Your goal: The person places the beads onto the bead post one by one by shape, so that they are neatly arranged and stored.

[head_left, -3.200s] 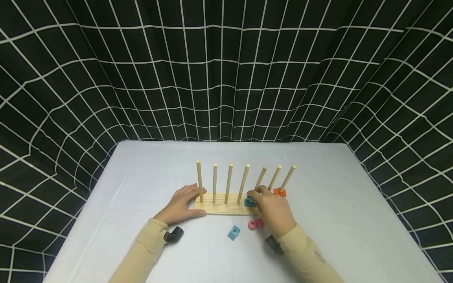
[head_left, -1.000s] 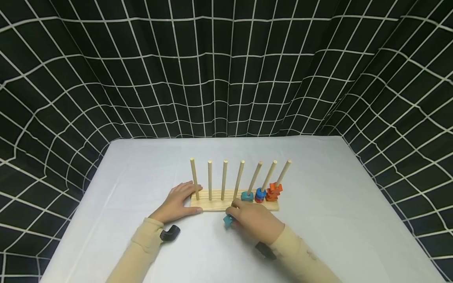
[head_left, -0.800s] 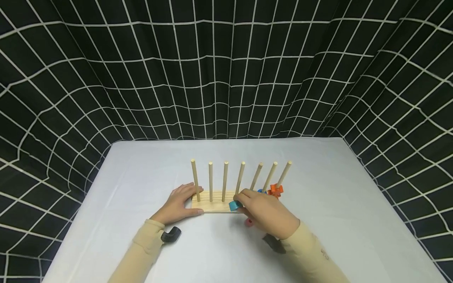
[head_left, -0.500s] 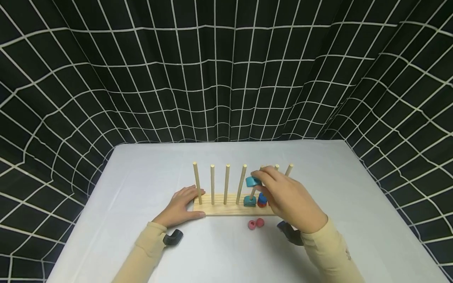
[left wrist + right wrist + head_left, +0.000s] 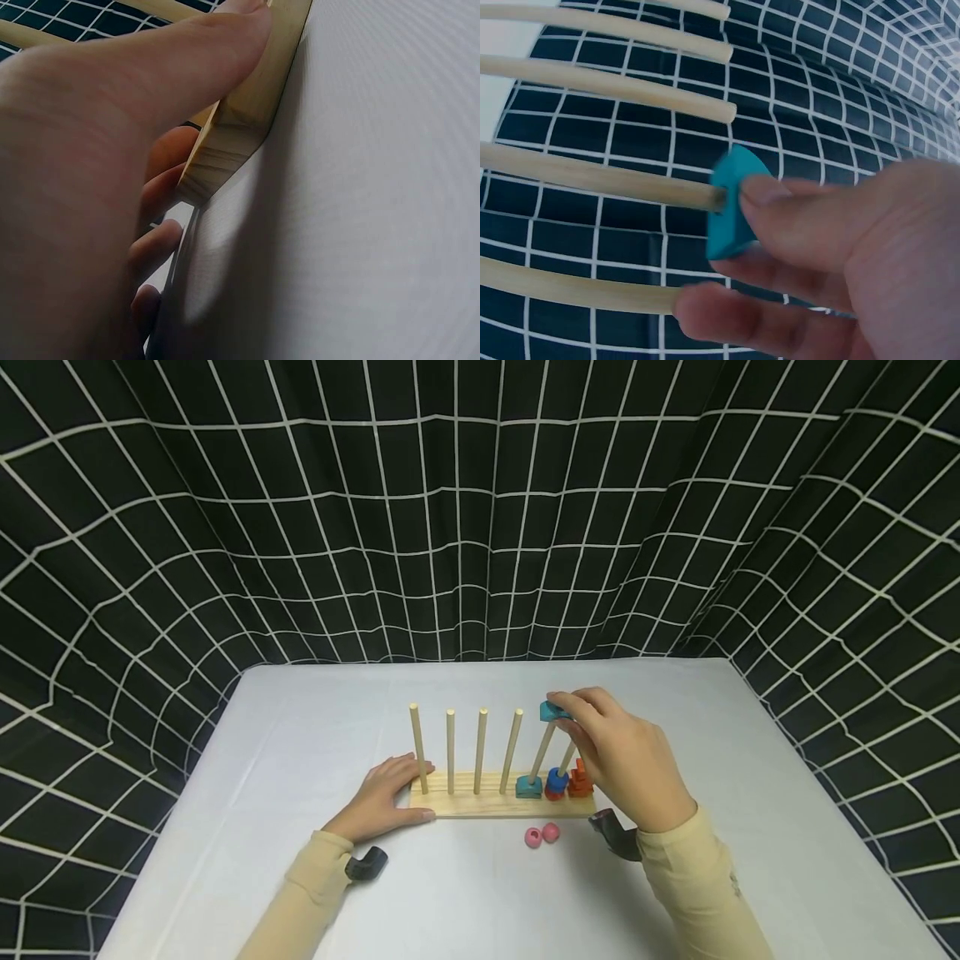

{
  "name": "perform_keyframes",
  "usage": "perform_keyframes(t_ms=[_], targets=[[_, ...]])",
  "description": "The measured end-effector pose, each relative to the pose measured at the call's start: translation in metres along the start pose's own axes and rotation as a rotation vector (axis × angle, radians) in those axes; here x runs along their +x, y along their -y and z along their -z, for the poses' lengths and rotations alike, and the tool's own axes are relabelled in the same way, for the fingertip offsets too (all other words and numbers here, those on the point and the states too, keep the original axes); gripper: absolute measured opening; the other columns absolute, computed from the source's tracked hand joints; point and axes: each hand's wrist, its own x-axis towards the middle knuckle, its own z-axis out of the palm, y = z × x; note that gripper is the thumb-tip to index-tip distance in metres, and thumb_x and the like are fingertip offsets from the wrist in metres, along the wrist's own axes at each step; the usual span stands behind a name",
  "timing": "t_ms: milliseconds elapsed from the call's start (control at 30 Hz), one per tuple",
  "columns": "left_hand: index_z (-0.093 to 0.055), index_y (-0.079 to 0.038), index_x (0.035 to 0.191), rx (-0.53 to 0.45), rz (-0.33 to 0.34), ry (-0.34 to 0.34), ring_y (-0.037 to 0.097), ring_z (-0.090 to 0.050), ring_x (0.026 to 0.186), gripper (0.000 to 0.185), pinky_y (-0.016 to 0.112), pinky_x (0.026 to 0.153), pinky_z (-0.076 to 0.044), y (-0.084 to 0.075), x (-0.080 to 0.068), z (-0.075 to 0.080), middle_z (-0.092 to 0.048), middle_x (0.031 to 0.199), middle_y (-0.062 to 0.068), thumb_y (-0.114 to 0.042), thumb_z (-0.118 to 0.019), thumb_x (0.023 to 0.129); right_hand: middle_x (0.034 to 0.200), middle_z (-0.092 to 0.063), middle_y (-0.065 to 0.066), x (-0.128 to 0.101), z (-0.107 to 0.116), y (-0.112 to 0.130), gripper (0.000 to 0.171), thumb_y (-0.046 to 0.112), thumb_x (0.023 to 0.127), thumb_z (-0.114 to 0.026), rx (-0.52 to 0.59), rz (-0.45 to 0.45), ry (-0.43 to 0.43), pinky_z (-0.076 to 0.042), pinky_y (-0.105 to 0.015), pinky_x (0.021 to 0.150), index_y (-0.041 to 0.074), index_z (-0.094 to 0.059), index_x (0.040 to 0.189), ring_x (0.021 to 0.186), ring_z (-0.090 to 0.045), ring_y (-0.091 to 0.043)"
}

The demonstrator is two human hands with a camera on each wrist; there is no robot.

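A wooden peg board [image 5: 465, 806] with a row of upright pegs lies on the table. My left hand [image 5: 382, 797] holds its left end, thumb on the front edge and fingers behind; the left wrist view shows the thumb [image 5: 202, 56] on the wood. My right hand [image 5: 633, 760] pinches a teal block [image 5: 553, 711] with a curved top at the tip of the third peg from the right. In the right wrist view that peg's tip [image 5: 714, 198] meets the hole in the block. Another teal piece [image 5: 528, 787] sits at this peg's foot.
Blue and red rings [image 5: 557, 783] sit on the neighbouring peg, and orange pieces [image 5: 581, 779] are stacked at the right end, partly behind my hand. Two pink beads [image 5: 542, 834] lie in front of the board. The four left pegs bear nothing.
My right hand picked the teal block off the table before the board and raised it to the peg's tip. My left hand stays on the board's end.
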Motion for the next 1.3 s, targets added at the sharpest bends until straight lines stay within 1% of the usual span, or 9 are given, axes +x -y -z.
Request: perform_keyframes(t_ms=[167,367,433,600,733,800,967,1133,1300], targets=[[-0.051,-0.026,0.137,-0.009,0.005,0.004,0.028,-0.028,0.143,0.072,0.056,0.116,-0.016,-0.001,-0.001,0.001,-0.044,0.148,0.001,-0.059,-0.071,0.076,0.098,-0.067,-0.002,-0.004,-0.008,-0.001,0.032,0.016,0.084,-0.074,-0.032,0.015,0.076,-0.043,-0.019,0.042,0.018,-0.067,0.115,0.045,-0.047,-0.008],[-0.051,-0.027,0.137,-0.003,0.003,-0.008,0.028,-0.029,0.142,0.072,0.056,0.115,-0.017,0.002,-0.001,0.0,-0.044,0.147,0.0,-0.061,-0.07,0.076,0.1,-0.065,-0.002,-0.013,-0.028,-0.001,0.033,0.01,0.079,-0.078,-0.076,0.055,0.139,-0.037,-0.018,0.038,0.019,-0.069,0.11,0.045,-0.047,-0.008],[-0.051,-0.028,0.137,0.005,0.0,-0.014,0.028,-0.029,0.142,0.072,0.056,0.115,-0.018,0.004,-0.001,-0.001,-0.044,0.147,0.0,-0.062,-0.069,0.076,0.098,-0.066,-0.002,-0.017,-0.037,-0.001,0.036,0.009,0.076,-0.081,-0.091,0.066,0.16,-0.039,-0.019,0.037,0.019,-0.07,0.109,0.047,-0.052,-0.008],[-0.049,-0.031,0.138,0.009,0.007,-0.007,0.026,-0.028,0.143,0.073,0.055,0.116,-0.016,0.007,0.001,-0.003,-0.043,0.148,-0.002,-0.064,-0.068,0.075,0.092,-0.069,-0.002,-0.033,-0.063,-0.002,0.042,0.011,0.067,-0.087,-0.123,0.083,0.214,-0.049,-0.028,0.041,0.019,-0.069,0.105,0.049,-0.06,-0.014],[-0.049,-0.032,0.138,0.006,0.015,0.002,0.025,-0.027,0.143,0.074,0.053,0.117,-0.015,0.007,0.001,-0.003,-0.042,0.149,-0.003,-0.065,-0.068,0.075,0.088,-0.069,0.001,-0.044,-0.081,-0.005,0.04,0.015,0.064,-0.089,-0.096,0.079,0.22,-0.052,-0.031,0.045,0.019,-0.07,0.099,0.054,-0.063,-0.016],[-0.049,-0.032,0.138,0.008,0.012,0.001,0.025,-0.027,0.143,0.074,0.054,0.116,-0.015,0.007,0.001,-0.003,-0.043,0.149,-0.003,-0.065,-0.068,0.075,0.085,-0.069,0.003,-0.047,-0.088,-0.006,0.038,0.015,0.063,-0.089,-0.077,0.075,0.216,-0.051,-0.031,0.045,0.019,-0.07,0.096,0.057,-0.063,-0.015],[-0.049,-0.032,0.138,0.007,-0.001,-0.005,0.027,-0.028,0.142,0.073,0.056,0.115,-0.017,0.006,0.001,-0.003,-0.044,0.148,-0.002,-0.064,-0.069,0.075,0.084,-0.068,0.004,-0.052,-0.096,-0.006,0.038,0.011,0.063,-0.089,-0.071,0.057,0.231,-0.048,-0.027,0.044,0.019,-0.07,0.096,0.06,-0.063,-0.012],[-0.049,-0.032,0.138,0.007,0.0,-0.005,0.027,-0.028,0.143,0.073,0.055,0.115,-0.017,0.007,0.001,-0.003,-0.043,0.148,-0.002,-0.064,-0.069,0.075,0.086,-0.069,0.002,-0.055,-0.098,-0.006,0.039,0.01,0.063,-0.088,-0.071,0.051,0.247,-0.049,-0.026,0.045,0.019,-0.07,0.097,0.061,-0.064,-0.012],[-0.049,-0.032,0.138,0.007,0.006,-0.007,0.026,-0.028,0.143,0.073,0.055,0.116,-0.016,0.007,0.001,-0.003,-0.043,0.149,-0.002,-0.064,-0.069,0.075,0.092,-0.072,0.003,-0.056,-0.096,-0.006,0.042,0.011,0.064,-0.088,-0.085,0.05,0.256,-0.052,-0.027,0.048,0.021,-0.071,0.101,0.069,-0.068,-0.012]])
